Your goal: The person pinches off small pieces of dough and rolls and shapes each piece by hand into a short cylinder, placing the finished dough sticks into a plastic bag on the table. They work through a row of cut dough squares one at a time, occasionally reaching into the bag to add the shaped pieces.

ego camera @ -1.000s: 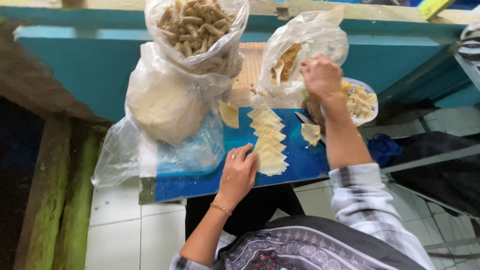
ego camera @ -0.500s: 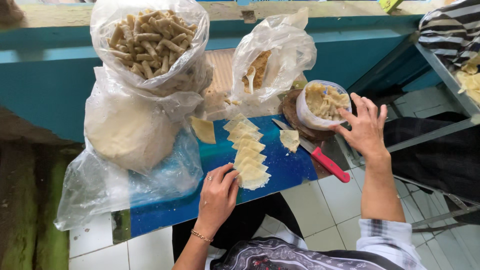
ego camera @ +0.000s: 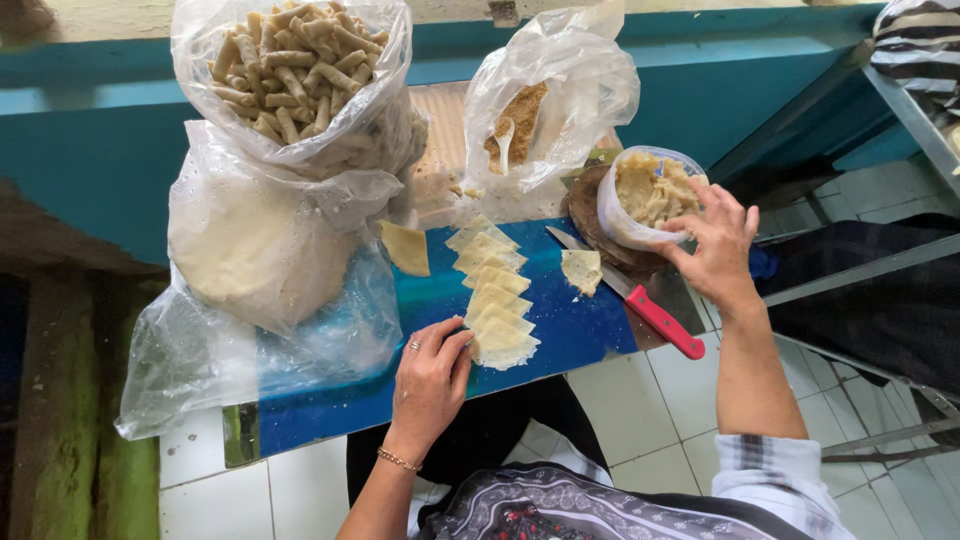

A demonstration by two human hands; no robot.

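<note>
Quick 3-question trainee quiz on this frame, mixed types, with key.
1. True or false: the right hand touches the plastic tub of filling.
2. Which thing lies on the blue board beside that tub? A) red-handled knife B) rolling pin C) scissors
3. Fill in: the left hand rests at the near end of the row of ____ wrappers.

Key: 1 true; 2 A, the knife; 3 pale yellow.

Glossy blue board (ego camera: 590, 330); crinkled clear plastic bags (ego camera: 250, 330).
</note>
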